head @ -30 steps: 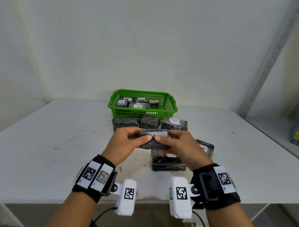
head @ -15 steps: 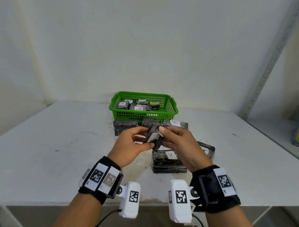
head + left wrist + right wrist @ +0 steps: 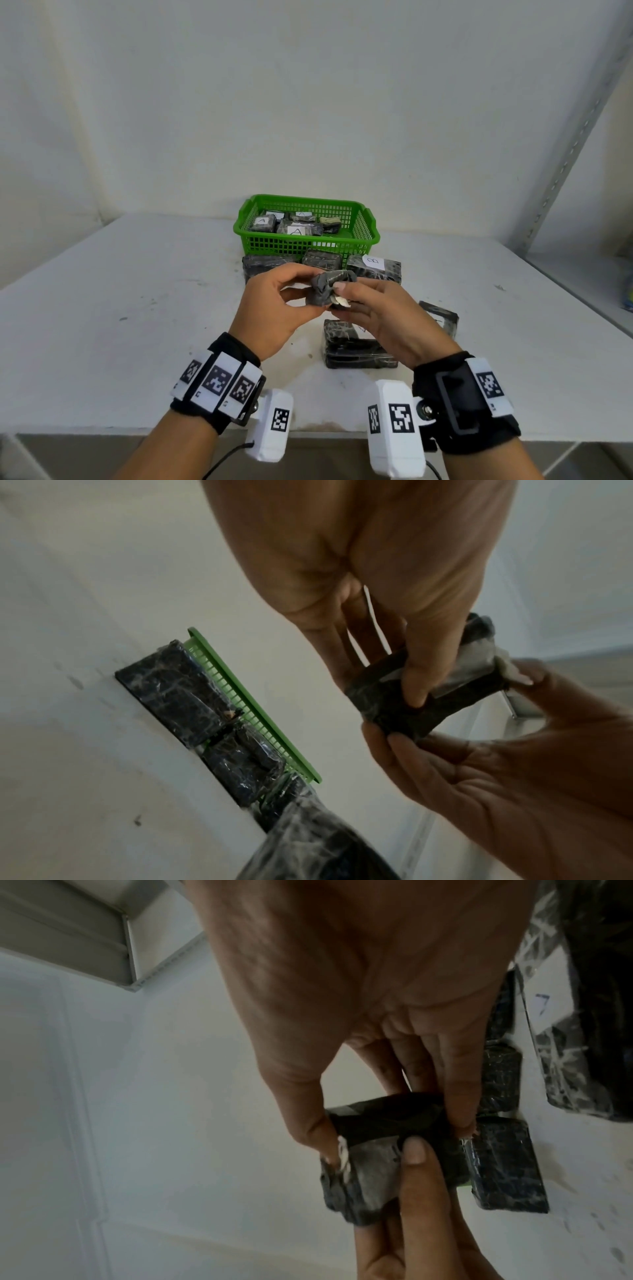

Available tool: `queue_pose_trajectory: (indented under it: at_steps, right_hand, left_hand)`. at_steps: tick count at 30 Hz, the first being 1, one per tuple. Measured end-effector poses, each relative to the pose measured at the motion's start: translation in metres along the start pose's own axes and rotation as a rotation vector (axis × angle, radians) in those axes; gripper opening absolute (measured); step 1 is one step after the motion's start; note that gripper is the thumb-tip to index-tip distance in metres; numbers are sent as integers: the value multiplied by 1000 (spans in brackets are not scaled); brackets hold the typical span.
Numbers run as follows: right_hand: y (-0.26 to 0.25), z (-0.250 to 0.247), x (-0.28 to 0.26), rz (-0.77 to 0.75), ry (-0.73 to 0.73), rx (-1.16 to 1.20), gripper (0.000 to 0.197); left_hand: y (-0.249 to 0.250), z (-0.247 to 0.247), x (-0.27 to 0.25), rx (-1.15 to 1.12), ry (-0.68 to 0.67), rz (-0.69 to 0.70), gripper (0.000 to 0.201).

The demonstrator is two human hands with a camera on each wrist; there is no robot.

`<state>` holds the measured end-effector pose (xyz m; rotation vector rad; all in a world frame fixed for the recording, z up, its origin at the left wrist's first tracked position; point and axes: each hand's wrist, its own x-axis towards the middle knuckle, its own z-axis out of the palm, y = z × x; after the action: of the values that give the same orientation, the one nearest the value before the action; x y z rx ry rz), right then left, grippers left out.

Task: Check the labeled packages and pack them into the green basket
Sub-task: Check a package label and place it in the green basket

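A small dark wrapped package [image 3: 325,287] with a white label is held above the table between both hands. My left hand [image 3: 274,305] pinches its left side and my right hand [image 3: 376,308] pinches its right side, thumb on the label edge. The left wrist view shows the package [image 3: 424,693] gripped by both hands, and so does the right wrist view [image 3: 380,1150]. The green basket [image 3: 363,236] stands behind on the table with several labelled packages [image 3: 298,229] inside, marked A.
A row of dark packages [image 3: 267,269] lies in front of the basket, the right one [image 3: 375,267] labelled B. Two stacked packages [image 3: 352,346] lie under my right hand, another [image 3: 442,317] to their right. A metal shelf upright [image 3: 575,137] stands at right.
The package has been turned in my hands from lying flat with its label up to standing on end, and both hands lifted slightly toward the basket.
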<state>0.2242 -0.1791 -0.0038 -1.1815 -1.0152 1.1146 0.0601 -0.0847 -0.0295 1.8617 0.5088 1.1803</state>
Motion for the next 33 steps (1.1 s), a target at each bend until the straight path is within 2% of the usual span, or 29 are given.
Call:
queue_pose_trajectory:
  at_steps: [3, 6, 9, 12, 14, 19, 26, 33]
  right_hand:
    - [1, -3, 4, 7, -26, -61, 45]
    - [4, -4, 7, -25, 9, -128, 53]
    - [6, -6, 8, -42, 13, -158, 54]
    - [4, -9, 5, -17, -30, -85, 53]
    - [2, -12, 2, -5, -30, -28, 48]
    - [3, -13, 4, -40, 28, -103, 27]
    - [-3, -8, 12, -15, -3, -98, 52]
    - [-6, -9, 16, 1, 2, -70, 47]
  left_hand:
    - [2, -1, 0, 52, -9, 66, 39]
    - [5, -2, 0, 56, -33, 115, 38]
    - [6, -3, 0, 73, -41, 143, 38]
    - [5, -5, 0, 98, -34, 162, 39]
    - [5, -5, 0, 99, -30, 163, 39]
    - [6, -5, 1, 94, -25, 168, 38]
    - [8, -2, 7, 101, 8, 155, 38]
    - [7, -2, 11, 81, 9, 151, 38]
